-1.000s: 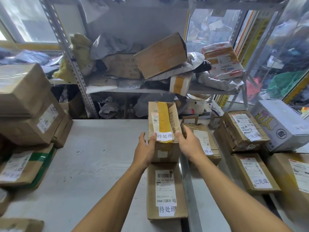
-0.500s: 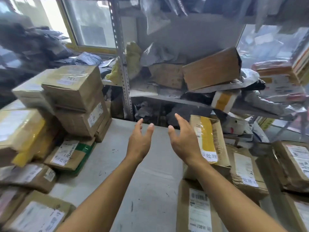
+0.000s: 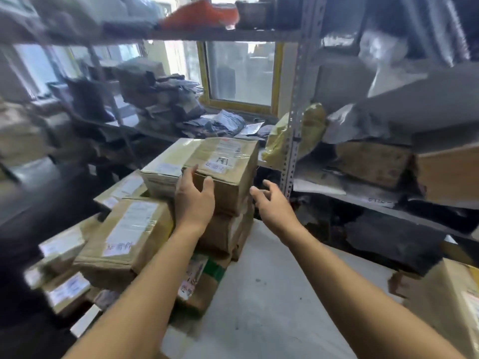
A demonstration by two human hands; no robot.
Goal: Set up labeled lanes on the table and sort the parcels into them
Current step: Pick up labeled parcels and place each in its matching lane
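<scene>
A taped cardboard parcel (image 3: 223,164) with white labels tops a stack of boxes on the left of the grey table (image 3: 272,294). My left hand (image 3: 194,200) touches its near-left corner, fingers straight. My right hand (image 3: 274,203) hovers just right of the stack, fingers loosely spread, holding nothing. Beside the stack lies a larger labelled parcel (image 3: 127,237). A flat parcel with green tape (image 3: 204,283) sits at the stack's bottom.
Several more labelled boxes (image 3: 64,286) crowd the table's left edge. A metal shelf upright (image 3: 295,120) stands behind the stack, with bags and boxes (image 3: 370,161) on the shelves to the right. Another parcel (image 3: 453,301) sits at the table's right.
I let go of the yellow-taped parcel on the right, and my view swung left. Both hands moved over to the stacked boxes; my left hand now touches the top one.
</scene>
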